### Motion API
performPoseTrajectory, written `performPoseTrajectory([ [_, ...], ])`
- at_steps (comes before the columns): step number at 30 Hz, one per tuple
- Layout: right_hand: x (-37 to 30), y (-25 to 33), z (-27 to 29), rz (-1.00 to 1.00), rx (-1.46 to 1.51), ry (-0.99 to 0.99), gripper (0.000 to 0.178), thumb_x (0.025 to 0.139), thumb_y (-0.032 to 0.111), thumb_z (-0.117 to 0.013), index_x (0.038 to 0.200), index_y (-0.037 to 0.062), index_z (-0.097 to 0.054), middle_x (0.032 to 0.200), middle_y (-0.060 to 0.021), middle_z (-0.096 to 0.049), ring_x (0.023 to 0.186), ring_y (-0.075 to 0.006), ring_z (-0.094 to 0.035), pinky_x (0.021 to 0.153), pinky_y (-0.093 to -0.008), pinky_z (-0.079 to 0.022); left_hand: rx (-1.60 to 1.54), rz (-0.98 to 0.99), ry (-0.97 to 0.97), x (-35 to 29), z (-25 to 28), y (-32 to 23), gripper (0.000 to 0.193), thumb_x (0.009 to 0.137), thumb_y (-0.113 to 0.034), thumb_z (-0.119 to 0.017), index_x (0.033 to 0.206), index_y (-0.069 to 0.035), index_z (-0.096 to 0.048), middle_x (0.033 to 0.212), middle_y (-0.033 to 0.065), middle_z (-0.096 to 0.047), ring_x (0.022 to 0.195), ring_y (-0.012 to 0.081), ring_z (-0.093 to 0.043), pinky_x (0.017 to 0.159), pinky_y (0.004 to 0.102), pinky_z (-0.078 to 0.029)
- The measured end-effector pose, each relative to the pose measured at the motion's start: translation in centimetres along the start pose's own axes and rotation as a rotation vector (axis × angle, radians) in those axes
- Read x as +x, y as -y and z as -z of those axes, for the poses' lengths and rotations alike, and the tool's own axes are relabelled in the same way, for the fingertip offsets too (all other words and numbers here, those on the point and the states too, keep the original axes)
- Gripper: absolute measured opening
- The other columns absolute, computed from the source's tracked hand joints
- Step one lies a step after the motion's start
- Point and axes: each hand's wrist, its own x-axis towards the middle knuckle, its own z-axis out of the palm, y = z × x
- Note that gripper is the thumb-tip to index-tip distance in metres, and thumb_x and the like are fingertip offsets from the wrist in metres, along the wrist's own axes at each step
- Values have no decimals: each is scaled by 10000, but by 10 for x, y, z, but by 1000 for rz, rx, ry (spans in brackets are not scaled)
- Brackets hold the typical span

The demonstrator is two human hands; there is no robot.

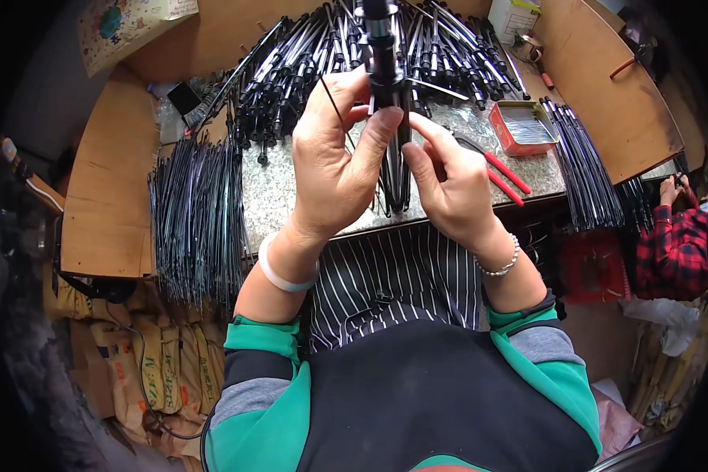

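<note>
An umbrella frame (381,59) with a dark shaft and folded black ribs stands upright in front of me, over the table's near edge. My left hand (334,153) is closed on its left side, the thumb pressed against the frame below a black collar. One thin black rib slants out past the left fingers. On the other side my right hand (456,181) is curled, with index finger and thumb tips at the folded ribs. Its remaining fingers are partly hidden. Behind the right hand lie pliers with red handles (507,177).
A heap of black and silver umbrella shafts (448,63) covers the table's back. Bundles of thin black ribs (197,212) hang over the left edge, with another rib bundle (582,165) at the right. A red tin (523,145) holds thin metal pieces. Wooden boards (106,181) flank the table.
</note>
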Motion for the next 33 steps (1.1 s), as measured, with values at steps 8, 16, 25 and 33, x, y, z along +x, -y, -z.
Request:
performPoseTrajectory([
  [8, 10, -4, -13, -88, 279, -209, 511, 890, 120, -558, 1325, -23, -331, 995, -57, -514, 775, -76, -474, 716, -222, -423, -155, 93, 68, 14, -2, -5, 426, 811, 9, -621, 1212, 24, -480, 974, 106, -620, 901, 149, -605, 781, 261, -499],
  [16, 0, -25, -26, -288, 988, 45, 333, 920, 133, -507, 1197, -24, -410, 1072, -85, -575, 970, -92, -537, 850, -229, -424, -314, 158, 167, 19, 10, -2, 467, 818, 43, -591, 1257, 17, -433, 972, 77, -601, 865, 118, -593, 748, 223, -494],
  [25, -2, -11, -44, -354, 1097, -223, 209, 908, 81, -520, 1072, 66, -392, 898, -4, -490, 784, -37, -449, 709, -184, -382, -175, 95, 141, 21, 13, 2, 396, 750, 34, -680, 1116, 19, -528, 1005, 79, -588, 914, 126, -588, 769, 256, -496],
  [33, -2, -7, -49, -315, 1133, -307, 189, 862, 32, -581, 990, 51, -443, 953, -32, -529, 793, -46, -479, 730, -204, -413, -272, 83, 17, 13, 13, 0, 329, 743, 71, -669, 1052, 53, -558, 955, 102, -600, 885, 153, -611, 797, 274, -504],
])
